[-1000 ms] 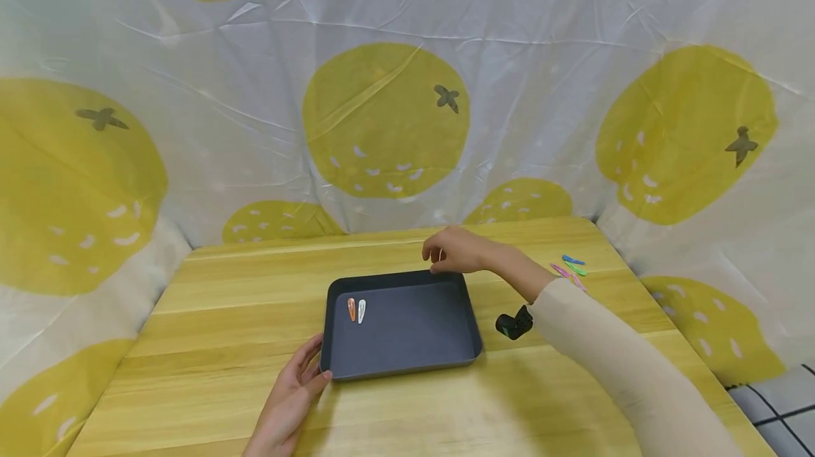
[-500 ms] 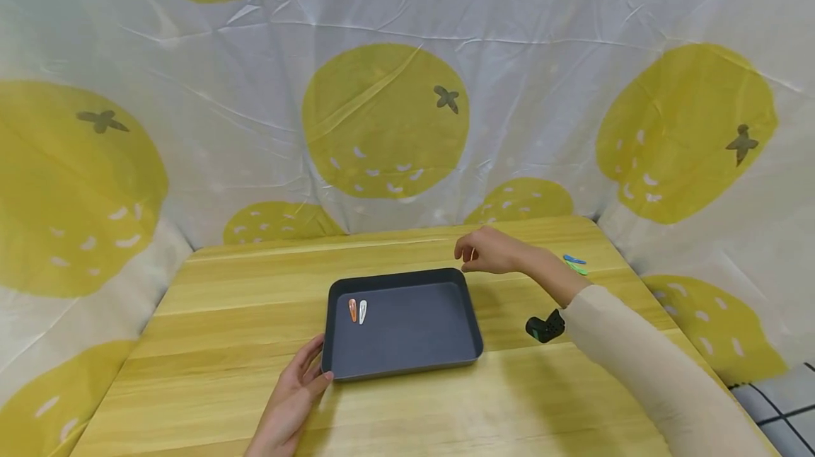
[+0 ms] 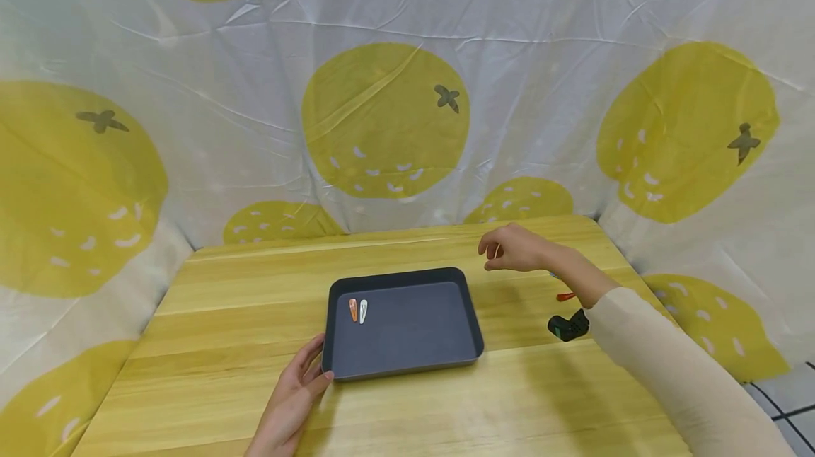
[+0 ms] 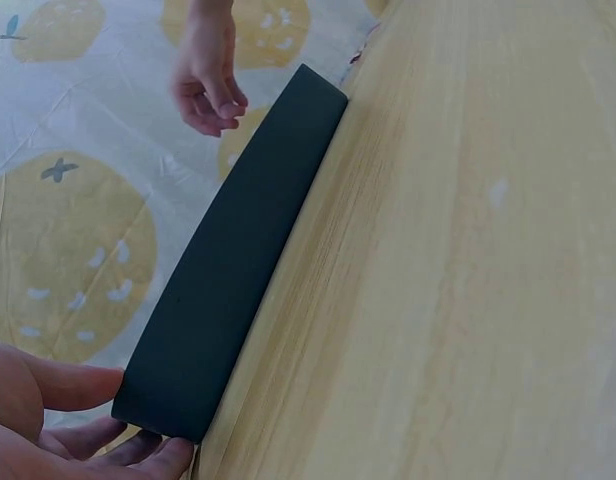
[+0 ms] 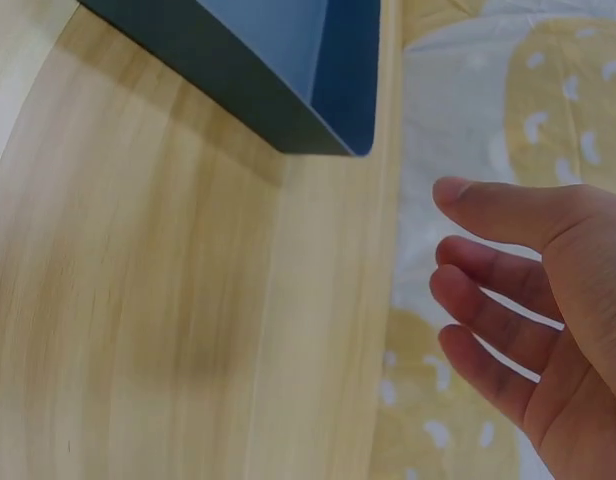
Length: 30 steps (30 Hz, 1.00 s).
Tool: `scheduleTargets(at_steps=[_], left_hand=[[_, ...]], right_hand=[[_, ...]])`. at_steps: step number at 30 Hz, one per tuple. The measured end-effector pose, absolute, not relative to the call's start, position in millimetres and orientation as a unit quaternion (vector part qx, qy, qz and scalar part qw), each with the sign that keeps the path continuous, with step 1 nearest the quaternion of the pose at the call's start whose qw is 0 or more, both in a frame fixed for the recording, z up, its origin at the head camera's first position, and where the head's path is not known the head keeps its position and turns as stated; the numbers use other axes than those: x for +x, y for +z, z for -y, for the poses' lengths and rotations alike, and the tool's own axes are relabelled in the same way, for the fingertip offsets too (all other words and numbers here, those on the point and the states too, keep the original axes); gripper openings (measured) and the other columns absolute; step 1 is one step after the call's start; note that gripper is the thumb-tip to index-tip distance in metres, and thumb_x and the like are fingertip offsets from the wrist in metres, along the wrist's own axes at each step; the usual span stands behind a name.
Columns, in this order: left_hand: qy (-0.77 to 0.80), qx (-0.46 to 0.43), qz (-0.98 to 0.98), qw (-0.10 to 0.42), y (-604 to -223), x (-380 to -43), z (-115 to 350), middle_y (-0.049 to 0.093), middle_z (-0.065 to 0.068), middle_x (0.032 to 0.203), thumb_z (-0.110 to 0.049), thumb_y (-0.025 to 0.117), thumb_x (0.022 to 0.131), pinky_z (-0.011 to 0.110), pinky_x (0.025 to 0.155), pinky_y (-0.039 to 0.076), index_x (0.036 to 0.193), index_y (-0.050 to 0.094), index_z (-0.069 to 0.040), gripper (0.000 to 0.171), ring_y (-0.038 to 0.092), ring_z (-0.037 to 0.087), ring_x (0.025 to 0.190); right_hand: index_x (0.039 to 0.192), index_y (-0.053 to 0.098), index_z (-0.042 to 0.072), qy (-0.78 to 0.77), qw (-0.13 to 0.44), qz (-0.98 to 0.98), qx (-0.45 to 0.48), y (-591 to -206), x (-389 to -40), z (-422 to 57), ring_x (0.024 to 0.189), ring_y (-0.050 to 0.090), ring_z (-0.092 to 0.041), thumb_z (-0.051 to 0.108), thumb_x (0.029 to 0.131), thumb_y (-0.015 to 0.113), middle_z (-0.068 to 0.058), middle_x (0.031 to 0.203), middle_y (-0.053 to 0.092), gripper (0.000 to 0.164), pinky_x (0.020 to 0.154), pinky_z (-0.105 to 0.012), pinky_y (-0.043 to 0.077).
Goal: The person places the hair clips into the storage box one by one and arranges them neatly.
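A dark grey rectangular tray (image 3: 407,333) lies on the wooden table, with an orange hair clip (image 3: 353,310) and a white hair clip (image 3: 363,311) side by side toward its left end. My left hand (image 3: 291,393) holds the tray's near left corner; in the left wrist view its thumb and fingers (image 4: 168,458) pinch that corner. Beyond the tray's far right corner, my right hand (image 3: 514,247) hovers over the table, fingers loosely bent and nothing between them. The right wrist view shows these parted fingers (image 5: 493,305) pointing toward the tray side.
A red hair clip (image 3: 565,296) lies right of the tray, beside my right forearm. The forearm hides most of the other clips there. A black device (image 3: 569,327) sits at the right wrist. A fruit-print curtain (image 3: 382,117) hangs behind the table (image 3: 210,344).
My right hand has moved rightward from the tray's far edge, its forearm covering the pink, green and most of the blue clip and uncovering a red one. The left hand stays on the tray.
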<state>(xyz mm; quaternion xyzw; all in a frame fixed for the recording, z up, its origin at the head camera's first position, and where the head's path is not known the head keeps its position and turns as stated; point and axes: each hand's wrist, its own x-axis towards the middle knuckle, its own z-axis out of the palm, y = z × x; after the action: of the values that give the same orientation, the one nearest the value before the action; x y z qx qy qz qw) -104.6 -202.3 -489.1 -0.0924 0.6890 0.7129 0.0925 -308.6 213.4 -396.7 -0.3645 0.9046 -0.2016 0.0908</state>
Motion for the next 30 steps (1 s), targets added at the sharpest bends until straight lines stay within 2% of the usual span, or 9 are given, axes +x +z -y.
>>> scheduleTargets(at_steps=[14, 23, 30], left_hand=[[0.719, -0.095, -0.682, 0.093, -488.5, -105.2, 202.4, 0.017, 0.023, 0.167, 0.012, 0.052, 0.098, 0.058, 0.119, 0.027, 0.162, 0.024, -0.002, 0.071, 0.018, 0.048, 0.151], [0.719, -0.096, -0.683, 0.092, -489.4, -104.1, 201.3, 0.018, 0.024, 0.167, 0.012, 0.053, 0.098, 0.057, 0.119, 0.028, 0.162, 0.025, -0.001, 0.071, 0.019, 0.048, 0.151], [0.718, -0.096, -0.684, 0.091, -488.7, -103.5, 200.3, 0.018, 0.024, 0.167, 0.012, 0.052, 0.098, 0.057, 0.119, 0.028, 0.161, 0.025, -0.001, 0.070, 0.019, 0.047, 0.151]], right_hand=[[0.110, 0.072, 0.002, -0.209, 0.092, -0.915, -0.332, -396.2, -306.7, -255.7, 0.085, 0.071, -0.023, 0.008, 0.094, 0.076, 0.000, 0.092, 0.069, 0.018, 0.077, -0.040, 0.060], [0.110, 0.072, 0.001, -0.224, 0.084, -0.922, -0.305, -401.3, -297.9, -292.4, 0.082, 0.068, -0.018, 0.009, 0.095, 0.075, 0.001, 0.090, 0.069, 0.017, 0.073, -0.038, 0.059], [0.112, 0.071, -0.003, -0.236, 0.101, -0.929, -0.266, -408.2, -287.8, -318.7, 0.082, 0.067, -0.017, 0.012, 0.094, 0.076, 0.001, 0.092, 0.071, 0.023, 0.072, -0.036, 0.057]])
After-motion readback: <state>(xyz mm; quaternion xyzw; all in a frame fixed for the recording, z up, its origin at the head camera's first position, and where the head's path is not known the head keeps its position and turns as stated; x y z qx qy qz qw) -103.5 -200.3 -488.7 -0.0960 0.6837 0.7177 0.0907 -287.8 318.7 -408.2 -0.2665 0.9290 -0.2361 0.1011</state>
